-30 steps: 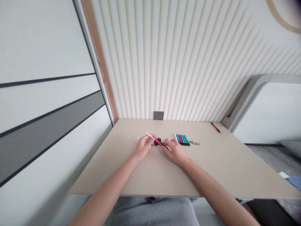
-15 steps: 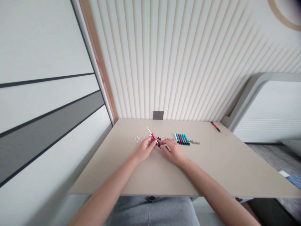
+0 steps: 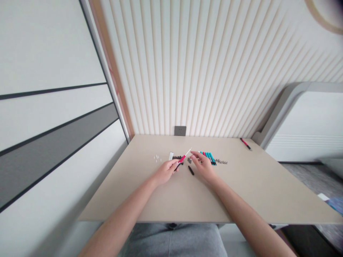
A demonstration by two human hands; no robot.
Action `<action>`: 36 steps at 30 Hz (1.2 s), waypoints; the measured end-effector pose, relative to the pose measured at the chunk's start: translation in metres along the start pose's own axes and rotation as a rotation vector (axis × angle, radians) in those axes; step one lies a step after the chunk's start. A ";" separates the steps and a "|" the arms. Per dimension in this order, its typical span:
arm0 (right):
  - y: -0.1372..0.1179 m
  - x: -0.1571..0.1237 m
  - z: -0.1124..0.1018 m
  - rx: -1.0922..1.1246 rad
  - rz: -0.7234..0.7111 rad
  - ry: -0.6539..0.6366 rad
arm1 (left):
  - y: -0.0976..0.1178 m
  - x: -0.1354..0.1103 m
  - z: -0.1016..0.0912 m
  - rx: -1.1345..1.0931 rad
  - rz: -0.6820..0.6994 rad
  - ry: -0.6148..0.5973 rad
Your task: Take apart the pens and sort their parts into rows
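My left hand (image 3: 166, 172) is shut on a slim red pen (image 3: 182, 159), whose thin white end points up and right. My right hand (image 3: 203, 166) is beside that white end, with its fingers apart and holding nothing. A short black pen part (image 3: 190, 170) lies on the tabletop between my hands. Just beyond my left hand is a row of black caps (image 3: 177, 157), partly hidden by the pen. A white rectangular piece (image 3: 170, 156) stands to their left.
Teal and red markers (image 3: 208, 158) lie side by side past my right hand, with small grey parts (image 3: 221, 161) to their right. Small clear pieces (image 3: 157, 158) sit at the left. A red pen (image 3: 245, 144) lies near the far edge of the beige table (image 3: 134, 200), below a wall socket (image 3: 180, 130).
The red pen has swung to the right in my left hand. My right hand has let go and moved right, and a black pen part now lies uncovered on the table.
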State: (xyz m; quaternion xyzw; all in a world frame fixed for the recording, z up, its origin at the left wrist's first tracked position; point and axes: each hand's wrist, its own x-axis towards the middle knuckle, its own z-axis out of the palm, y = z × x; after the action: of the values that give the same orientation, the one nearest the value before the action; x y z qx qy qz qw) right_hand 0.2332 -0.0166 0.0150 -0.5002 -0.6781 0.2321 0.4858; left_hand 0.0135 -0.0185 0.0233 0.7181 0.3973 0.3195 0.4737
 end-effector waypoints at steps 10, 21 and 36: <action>0.006 0.003 0.001 0.289 0.019 -0.060 | 0.005 -0.001 0.002 -0.113 -0.026 -0.090; 0.005 0.004 0.000 0.388 0.045 -0.021 | -0.001 -0.001 0.003 -0.088 0.086 -0.087; 0.009 0.002 -0.003 0.347 0.056 -0.098 | 0.004 0.000 -0.005 -0.093 0.088 0.123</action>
State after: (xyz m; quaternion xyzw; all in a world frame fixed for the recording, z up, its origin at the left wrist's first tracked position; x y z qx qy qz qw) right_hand 0.2399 -0.0120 0.0101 -0.4156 -0.6364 0.3834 0.5246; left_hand 0.0106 -0.0174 0.0283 0.6912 0.3785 0.4013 0.4668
